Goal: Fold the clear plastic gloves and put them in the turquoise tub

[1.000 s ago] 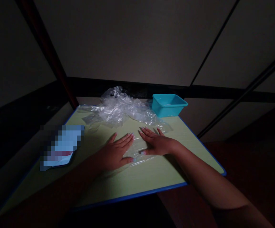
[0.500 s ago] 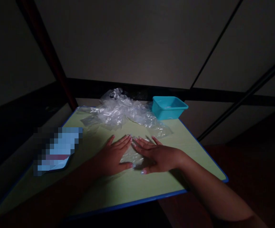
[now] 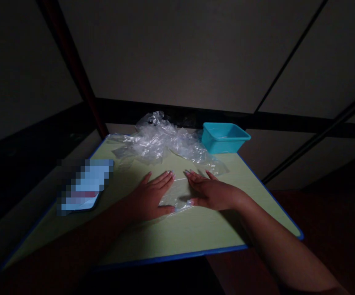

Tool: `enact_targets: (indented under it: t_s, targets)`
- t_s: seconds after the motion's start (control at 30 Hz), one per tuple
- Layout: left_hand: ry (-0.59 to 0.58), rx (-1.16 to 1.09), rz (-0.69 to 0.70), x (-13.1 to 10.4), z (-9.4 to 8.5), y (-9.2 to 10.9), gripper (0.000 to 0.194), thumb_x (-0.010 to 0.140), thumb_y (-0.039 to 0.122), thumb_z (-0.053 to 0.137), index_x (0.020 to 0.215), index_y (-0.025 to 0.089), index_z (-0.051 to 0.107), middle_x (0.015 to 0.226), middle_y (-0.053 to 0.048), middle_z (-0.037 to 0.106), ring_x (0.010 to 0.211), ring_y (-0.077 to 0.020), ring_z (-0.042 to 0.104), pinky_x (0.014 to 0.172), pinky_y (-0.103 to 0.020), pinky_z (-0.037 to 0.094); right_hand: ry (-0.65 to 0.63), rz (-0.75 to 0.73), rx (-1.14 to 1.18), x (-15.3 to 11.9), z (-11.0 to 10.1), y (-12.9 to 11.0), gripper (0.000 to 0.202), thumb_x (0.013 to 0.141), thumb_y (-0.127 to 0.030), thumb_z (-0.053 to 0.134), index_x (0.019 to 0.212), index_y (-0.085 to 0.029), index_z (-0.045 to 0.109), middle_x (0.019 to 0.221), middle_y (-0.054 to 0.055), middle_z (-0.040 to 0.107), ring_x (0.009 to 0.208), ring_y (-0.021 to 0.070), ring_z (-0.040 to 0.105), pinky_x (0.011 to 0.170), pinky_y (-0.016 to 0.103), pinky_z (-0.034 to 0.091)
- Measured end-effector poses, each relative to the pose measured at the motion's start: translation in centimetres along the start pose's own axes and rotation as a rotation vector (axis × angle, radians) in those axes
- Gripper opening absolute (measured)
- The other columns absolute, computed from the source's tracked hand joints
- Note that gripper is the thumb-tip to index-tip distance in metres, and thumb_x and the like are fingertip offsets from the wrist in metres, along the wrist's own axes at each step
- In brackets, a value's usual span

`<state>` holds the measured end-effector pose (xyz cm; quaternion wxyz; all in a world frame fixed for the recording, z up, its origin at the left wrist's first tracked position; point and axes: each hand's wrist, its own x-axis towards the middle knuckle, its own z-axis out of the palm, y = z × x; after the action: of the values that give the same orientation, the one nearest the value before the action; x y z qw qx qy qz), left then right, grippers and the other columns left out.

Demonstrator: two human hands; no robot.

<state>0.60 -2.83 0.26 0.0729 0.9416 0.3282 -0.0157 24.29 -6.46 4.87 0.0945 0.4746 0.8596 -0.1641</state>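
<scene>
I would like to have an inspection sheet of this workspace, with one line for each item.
Surface: pale green tabletop, blue edging.
Job's things: clear plastic sheet between the hands; crumpled clear plastic behind it.
Clutter: pixelated flat device, perhaps a phone, at left; turquoise plastic bin at far right, contents unclear.
Hands: left hand and right hand palm down, holding nothing up.
Cables: nothing seen.
Surroundings: dim; plain panels behind.

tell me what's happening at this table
A person's bare left hand and bare right hand are spread, palms down, over a thin sheet of clear plastic film on a pale green, blue-edged table. Beyond them sit a crumpled heap of clear plastic and a turquoise rectangular tub.
</scene>
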Motion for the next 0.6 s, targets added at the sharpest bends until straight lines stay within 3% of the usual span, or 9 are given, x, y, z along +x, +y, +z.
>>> enact_targets:
  t_s: [0.2,0.33,0.6]
  targets:
    - [-0.013,-0.013,-0.017,-0.2,-0.7,0.6,0.087,0.083,0.065,0.044,0.150,0.019,0.014,0.156,-0.012,0.008,0.144,-0.0282,0.010,0.111,-0.057,0.009,0.071,0.025,-0.023,0.5,0.8,1.2,0.076,0.090,-0.061,0.035,0.148,-0.013,0.024,0.153,0.016,0.010,0.141,0.0354,0.010,0.109,0.065,0.007]
    - [0.039,-0.016,0.078,-0.1,-0.4,0.3,0.081,0.085,0.066,0.041,0.149,0.025,0.014,0.156,-0.008,0.006,0.144,-0.0252,0.009,0.111,-0.057,0.004,0.157,0.018,-0.055,0.9,1.3,1.2,0.071,0.092,-0.055,0.033,0.150,-0.018,0.017,0.154,0.013,0.009,0.141,0.0343,0.007,0.108,0.065,0.005]
    - [0.064,-0.058,0.062,0.0,0.6,-0.1,0.095,0.082,0.075,0.031,0.150,0.013,0.005,0.156,-0.014,0.010,0.144,-0.0264,0.010,0.113,-0.052,0.004,0.106,-0.086,-0.100,2.3,3.8,0.3,0.072,0.095,-0.054,0.025,0.150,-0.016,-0.002,0.153,0.015,0.006,0.142,0.0304,0.006,0.109,0.063,0.009]
